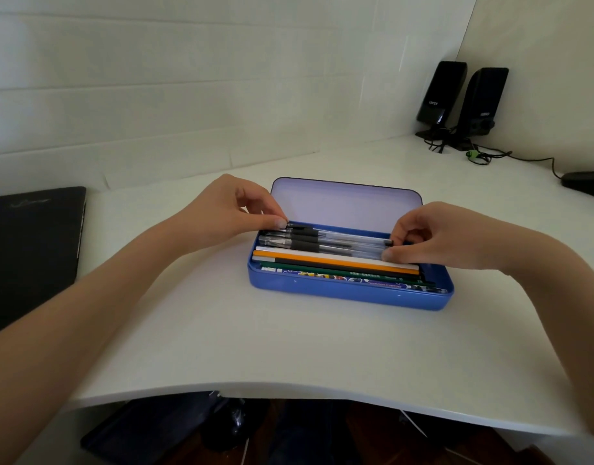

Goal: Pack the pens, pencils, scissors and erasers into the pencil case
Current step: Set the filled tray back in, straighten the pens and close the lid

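A blue pencil case (349,292) lies open on the white desk, its pale lid (346,204) standing up at the back. Inside, several clear pens with black grips (322,241) lie along the back. In front of them lie pencils: white, orange (336,262), black, green and a patterned one (342,278). My left hand (228,209) pinches the left ends of the pens. At the case's right end, my right hand (433,234) pinches their other ends. No scissors or erasers show.
A closed black laptop (30,250) lies at the desk's left edge. Two black speakers (463,102) with cables stand in the back right corner. A dark object (587,182) sits at the far right. The desk's curved front edge (289,385) is near me.
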Demonstrator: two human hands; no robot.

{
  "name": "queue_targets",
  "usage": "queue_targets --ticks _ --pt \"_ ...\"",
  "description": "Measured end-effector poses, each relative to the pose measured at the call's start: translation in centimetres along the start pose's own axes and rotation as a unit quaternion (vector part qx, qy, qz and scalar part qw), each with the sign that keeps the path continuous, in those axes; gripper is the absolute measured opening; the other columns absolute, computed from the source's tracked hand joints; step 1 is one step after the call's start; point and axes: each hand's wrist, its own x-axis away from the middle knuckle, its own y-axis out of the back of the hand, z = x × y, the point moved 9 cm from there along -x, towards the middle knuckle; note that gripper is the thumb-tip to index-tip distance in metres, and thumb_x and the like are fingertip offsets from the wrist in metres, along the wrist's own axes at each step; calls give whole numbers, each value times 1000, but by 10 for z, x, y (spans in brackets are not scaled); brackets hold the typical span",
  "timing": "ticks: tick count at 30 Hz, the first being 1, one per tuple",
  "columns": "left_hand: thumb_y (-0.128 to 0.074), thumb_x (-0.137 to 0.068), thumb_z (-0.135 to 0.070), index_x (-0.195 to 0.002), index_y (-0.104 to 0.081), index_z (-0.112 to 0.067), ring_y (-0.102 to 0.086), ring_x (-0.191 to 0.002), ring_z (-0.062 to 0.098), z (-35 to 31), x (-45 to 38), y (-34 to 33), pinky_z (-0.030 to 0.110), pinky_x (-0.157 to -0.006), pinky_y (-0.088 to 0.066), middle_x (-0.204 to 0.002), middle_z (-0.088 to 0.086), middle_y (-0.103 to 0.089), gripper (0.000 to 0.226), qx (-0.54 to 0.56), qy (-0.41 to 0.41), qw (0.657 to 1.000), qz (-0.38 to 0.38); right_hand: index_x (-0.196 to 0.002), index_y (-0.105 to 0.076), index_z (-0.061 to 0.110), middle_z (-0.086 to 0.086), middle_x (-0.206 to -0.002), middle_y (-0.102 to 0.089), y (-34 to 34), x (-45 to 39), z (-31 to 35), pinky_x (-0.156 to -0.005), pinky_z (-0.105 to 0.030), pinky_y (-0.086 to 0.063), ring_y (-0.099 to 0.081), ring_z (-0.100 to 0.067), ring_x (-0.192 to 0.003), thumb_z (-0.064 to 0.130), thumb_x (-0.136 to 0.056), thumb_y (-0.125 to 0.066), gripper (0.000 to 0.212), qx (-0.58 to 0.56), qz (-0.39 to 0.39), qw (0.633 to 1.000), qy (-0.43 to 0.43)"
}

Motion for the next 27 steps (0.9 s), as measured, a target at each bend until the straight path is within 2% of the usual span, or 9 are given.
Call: queue_targets --ticks 2,6,9,11,15,17,20,23,27 --pt "-77 -73 -19 -73 -75 -23 -60 -71 12 0 0 0 46 -82 -49 -77 4 -73 4 2 2 1000 1 -69 -66 20 12 -45 -53 0 1 0 -51 -16 -32 -42 -4 -46 43 -80 -66 25 -10 1 1000 -4" --pt "-77 -73 -19 -74 -75 -22 -61 -70 8 0 0 1 46 -83 -50 -77 1 -74 4 3 3 1000 4 -72 -71 19 4 -67 -73 5 2 1 -67 -28 -50 -61 -9 -64 44 -79 -66 26 -42 -8 999 -8" --pt "-76 -74 -19 -76 -75 -22 -62 -73 16 -2 1 0 47 -84 -49 -77 2 -74 4 2 -2 1000 15 -70 -71 20 9 -63 -72 6 3 3 -59 -17 -49 -64 -2 -61 42 -77 -68 23 -53 -11 998 -9" --pt "-76 -75 -19 -77 -76 -22 -62 -76 25 -2 1 -2 47 -84 -49 -78 1 -74 3 0 -4 1000 30 -71 -70 19 10 -62 -72 6 2 2 -57 -16 -49 -64 0 -60 41 -77 -69 22 -57 -13 998 -13" --pt "-77 -74 -19 -78 -77 -22 -56 -72 16 -1 2 -4 39 -78 -47 -69 -11 -71 6 -2 1 999 53 -72 -72 17 3 -70 -74 7 1 0 -68 -30 -54 -66 -14 -70 42 -77 -68 26 -54 -27 998 -19" --pt "-80 -71 -19 -78 -77 -22 -54 -69 12 0 2 -5 34 -75 -45 -66 -12 -69 8 3 5 998 58 -70 -72 16 0 -71 -74 8 1 1 -68 -32 -52 -65 -16 -70 42 -77 -68 27 -51 -35 998 -15" --pt "-81 -67 -23 -78 -78 -21 -52 -67 11 -2 2 -4 31 -71 -44 -68 -8 -69 11 8 2 999 53 -71 -72 17 1 -72 -75 7 1 0 -64 -26 -52 -68 -17 -74 41 -75 -70 25 -47 -31 998 -15" --pt "-80 -70 -19 -78 -78 -19 -52 -67 11 -2 2 -3 31 -70 -44 -67 -10 -69 8 9 2 999 45 -69 -72 20 5 -65 -73 7 3 1 -54 -14 -47 -63 -5 -61 41 -70 -75 21 -46 -18 999 -10" --pt "-78 -72 -19 -79 -77 -20 -52 -67 10 -1 1 -4 30 -70 -45 -63 -15 -67 7 -3 5 999 49 -67 -71 21 12 -54 -68 9 4 4 -47 -8 -42 -57 3 -51 36 -69 -78 17 -39 -20 999 3"
